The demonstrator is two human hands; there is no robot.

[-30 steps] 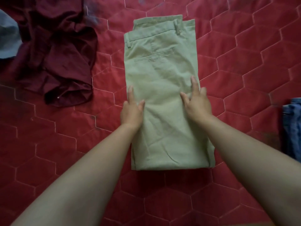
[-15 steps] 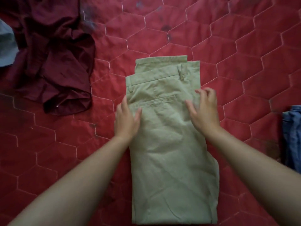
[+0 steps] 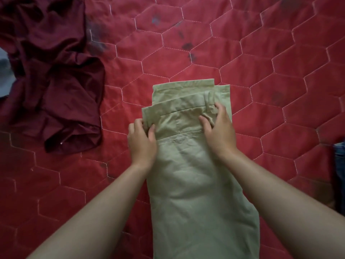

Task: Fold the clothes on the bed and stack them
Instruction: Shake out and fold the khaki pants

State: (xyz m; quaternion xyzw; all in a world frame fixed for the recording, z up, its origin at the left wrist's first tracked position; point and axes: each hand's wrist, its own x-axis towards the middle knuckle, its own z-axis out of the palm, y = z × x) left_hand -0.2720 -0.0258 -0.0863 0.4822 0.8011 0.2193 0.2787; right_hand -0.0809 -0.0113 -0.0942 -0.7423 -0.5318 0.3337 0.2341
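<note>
Khaki trousers (image 3: pixel 196 184) lie folded lengthwise on the red quilted bed (image 3: pixel 270 81), waistband at the far end, legs running toward me and out of the bottom of the view. My left hand (image 3: pixel 142 139) pinches the left corner of the waistband between thumb and fingers. My right hand (image 3: pixel 218 129) grips the waistband on the right near a belt loop, bunching the cloth under its curled fingers. A crumpled maroon garment (image 3: pixel 56 81) lies at the upper left.
A pale blue cloth (image 3: pixel 5 75) shows at the left edge, partly under the maroon garment. Blue denim (image 3: pixel 339 174) sits at the right edge. Dark stains mark the quilt beyond the trousers.
Both hands slid up the trousers from mid-leg to the waistband and closed on it. The view shifted, so the trousers now sit lower in the frame.
</note>
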